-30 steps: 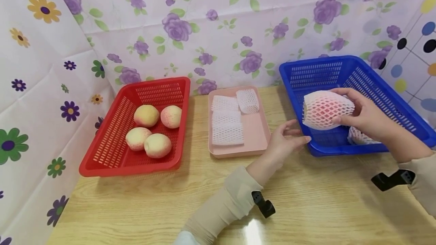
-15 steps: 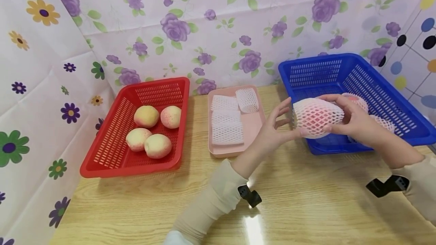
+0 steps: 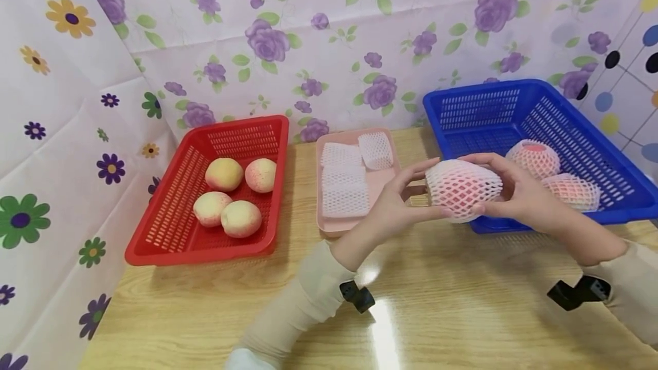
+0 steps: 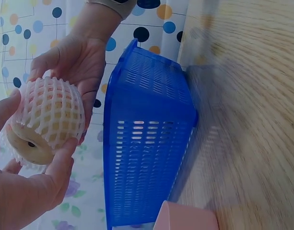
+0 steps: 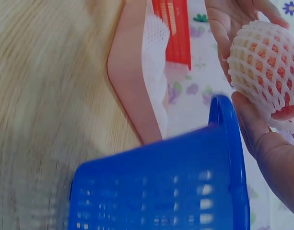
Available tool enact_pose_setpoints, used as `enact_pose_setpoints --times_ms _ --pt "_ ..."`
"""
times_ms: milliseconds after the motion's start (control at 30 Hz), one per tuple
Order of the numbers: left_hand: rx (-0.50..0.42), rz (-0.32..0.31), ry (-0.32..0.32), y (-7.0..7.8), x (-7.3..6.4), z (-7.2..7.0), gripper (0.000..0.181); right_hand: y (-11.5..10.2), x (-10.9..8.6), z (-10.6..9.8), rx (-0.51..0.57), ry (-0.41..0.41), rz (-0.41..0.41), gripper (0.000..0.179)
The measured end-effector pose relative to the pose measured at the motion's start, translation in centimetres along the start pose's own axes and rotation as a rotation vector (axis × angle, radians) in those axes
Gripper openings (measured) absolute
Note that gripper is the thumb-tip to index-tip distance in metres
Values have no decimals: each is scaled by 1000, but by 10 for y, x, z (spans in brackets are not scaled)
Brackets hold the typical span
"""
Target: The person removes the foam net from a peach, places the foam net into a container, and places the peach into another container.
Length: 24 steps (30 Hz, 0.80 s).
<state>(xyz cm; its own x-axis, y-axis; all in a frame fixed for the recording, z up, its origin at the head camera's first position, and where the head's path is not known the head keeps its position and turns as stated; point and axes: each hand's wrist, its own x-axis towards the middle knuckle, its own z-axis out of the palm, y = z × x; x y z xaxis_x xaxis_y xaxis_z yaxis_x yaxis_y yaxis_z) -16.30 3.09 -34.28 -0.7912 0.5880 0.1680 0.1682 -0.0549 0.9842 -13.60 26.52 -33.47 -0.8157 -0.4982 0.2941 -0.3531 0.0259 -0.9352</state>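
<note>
A peach in a white foam net (image 3: 462,190) is held above the near left edge of the blue basket (image 3: 475,112). My left hand (image 3: 393,201) grips its left end between thumb and fingers, while my right hand (image 3: 521,193) holds the right end. In the left wrist view, the bare stem end of the netted peach (image 4: 48,120) shows at the net's opening. The right wrist view shows the other end of the netted peach (image 5: 269,67), red inside the mesh. Two more netted peaches (image 3: 533,159) lie in the blue basket.
A pink tray (image 3: 381,184) with several flat white foam nets (image 3: 344,190) stands between the baskets. At the left is a red basket (image 3: 205,257) with several bare peaches (image 3: 240,219). A flowered cloth (image 3: 308,33) hangs behind the wooden table (image 3: 437,313).
My right hand has brought the netted peach left and towards me, out over the blue basket's edge. My left hand has left the basket's rim and taken hold of the peach's left end.
</note>
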Motion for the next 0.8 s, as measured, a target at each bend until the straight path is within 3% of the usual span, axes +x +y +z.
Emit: enact_pose_setpoints --times_ms 300,567,800 --pt "-41 5 -9 4 -23 -21 76 2 9 25 25 -31 -2 71" --pt "-74 -56 -6 0 -49 -35 76 9 13 52 61 -38 -2 69" --pt "-40 -125 16 -6 -74 -41 79 22 10 75 101 -47 15 69"
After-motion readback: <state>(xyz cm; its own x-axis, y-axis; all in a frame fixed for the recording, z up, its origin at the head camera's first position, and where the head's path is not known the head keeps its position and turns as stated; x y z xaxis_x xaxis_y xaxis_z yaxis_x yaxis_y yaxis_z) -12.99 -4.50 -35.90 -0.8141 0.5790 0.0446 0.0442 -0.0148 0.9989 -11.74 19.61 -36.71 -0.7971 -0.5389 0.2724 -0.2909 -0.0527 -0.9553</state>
